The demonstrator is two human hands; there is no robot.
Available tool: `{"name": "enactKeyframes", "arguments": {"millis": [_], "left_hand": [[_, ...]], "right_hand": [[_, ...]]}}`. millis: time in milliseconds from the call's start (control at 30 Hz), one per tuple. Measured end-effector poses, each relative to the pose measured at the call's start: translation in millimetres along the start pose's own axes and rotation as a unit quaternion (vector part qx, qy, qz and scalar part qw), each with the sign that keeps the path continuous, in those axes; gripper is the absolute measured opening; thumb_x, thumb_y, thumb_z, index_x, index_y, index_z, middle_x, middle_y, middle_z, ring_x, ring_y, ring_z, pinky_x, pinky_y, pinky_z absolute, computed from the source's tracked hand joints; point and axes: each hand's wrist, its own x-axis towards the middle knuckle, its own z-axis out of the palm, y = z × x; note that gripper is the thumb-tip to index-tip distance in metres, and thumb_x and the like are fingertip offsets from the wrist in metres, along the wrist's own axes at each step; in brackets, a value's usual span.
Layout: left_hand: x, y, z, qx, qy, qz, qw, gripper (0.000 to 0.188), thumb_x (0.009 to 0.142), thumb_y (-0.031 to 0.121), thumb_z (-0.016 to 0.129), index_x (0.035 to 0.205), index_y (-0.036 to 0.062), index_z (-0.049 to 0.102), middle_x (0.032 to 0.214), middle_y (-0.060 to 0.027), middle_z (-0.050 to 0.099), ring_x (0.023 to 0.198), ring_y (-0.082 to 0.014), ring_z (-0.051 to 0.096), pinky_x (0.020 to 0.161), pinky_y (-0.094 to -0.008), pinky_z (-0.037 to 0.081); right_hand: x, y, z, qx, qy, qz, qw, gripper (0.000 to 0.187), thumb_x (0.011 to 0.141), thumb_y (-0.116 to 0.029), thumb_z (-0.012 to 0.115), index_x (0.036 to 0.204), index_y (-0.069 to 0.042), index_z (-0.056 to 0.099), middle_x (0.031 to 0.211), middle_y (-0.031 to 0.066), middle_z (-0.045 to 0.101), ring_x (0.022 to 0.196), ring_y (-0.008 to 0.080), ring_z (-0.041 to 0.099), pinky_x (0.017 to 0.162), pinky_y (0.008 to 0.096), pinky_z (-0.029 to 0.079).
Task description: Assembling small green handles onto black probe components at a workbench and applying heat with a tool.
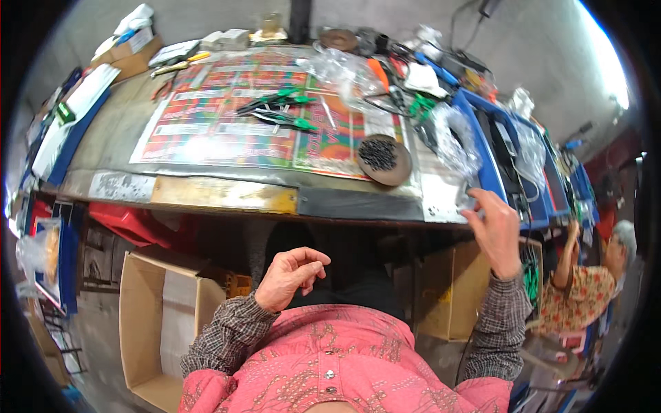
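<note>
My left hand (289, 277) is above my lap, in front of the table's near edge. Its fingers are curled in toward the thumb, and whatever they may hold is hidden. My right hand (497, 230) reaches up to the table's right front corner, thumb and forefinger apart. Beside its fingertips is a small, blurred clear plastic piece (468, 198); contact is hard to make out. A round brown dish (398, 172) with small black parts (377, 153) stands near the front edge. Farther back, several green-and-black tools (279, 110) that look like pliers lie on a colourful printed sheet (196, 120).
Blue trays (482, 124) with cables and clear bags line the table's right side. A crumpled plastic bag (348, 76) lies at the back. Below the table are an open cardboard box (144, 275) at left and another box (447, 296) at right. Another person (585, 289) is at far right.
</note>
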Motion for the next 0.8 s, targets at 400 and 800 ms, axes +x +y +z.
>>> {"name": "enactKeyframes", "arguments": {"millis": [400, 800], "left_hand": [[-24, 46, -44, 0.000, 0.081, 0.116, 0.990, 0.017, 0.091, 0.008, 0.059, 0.103, -0.0035, 0.063, 0.081, -0.0072, 0.064, 0.055, -0.0056, 0.052, 0.048, -0.0205, 0.044], [-28, 58, -76, -0.033, 0.122, 0.131, 0.983, 0.017, 0.091, 0.007, 0.058, 0.104, -0.0036, 0.062, 0.081, -0.0066, 0.064, 0.055, -0.0056, 0.053, 0.049, -0.0201, 0.045]], "right_hand": [[195, -145, 130, 0.146, -0.049, -0.241, 0.958, 0.020, 0.081, -0.018, 0.066, 0.097, -0.006, 0.064, 0.091, 0.0133, 0.059, 0.087, 0.0341, 0.061, 0.072, 0.0430, 0.048], [284, -208, 216, 0.076, -0.081, -0.237, 0.965, 0.023, 0.077, -0.010, 0.069, 0.098, -0.004, 0.064, 0.103, 0.0200, 0.055, 0.093, 0.0389, 0.061, 0.080, 0.0467, 0.050]]}}
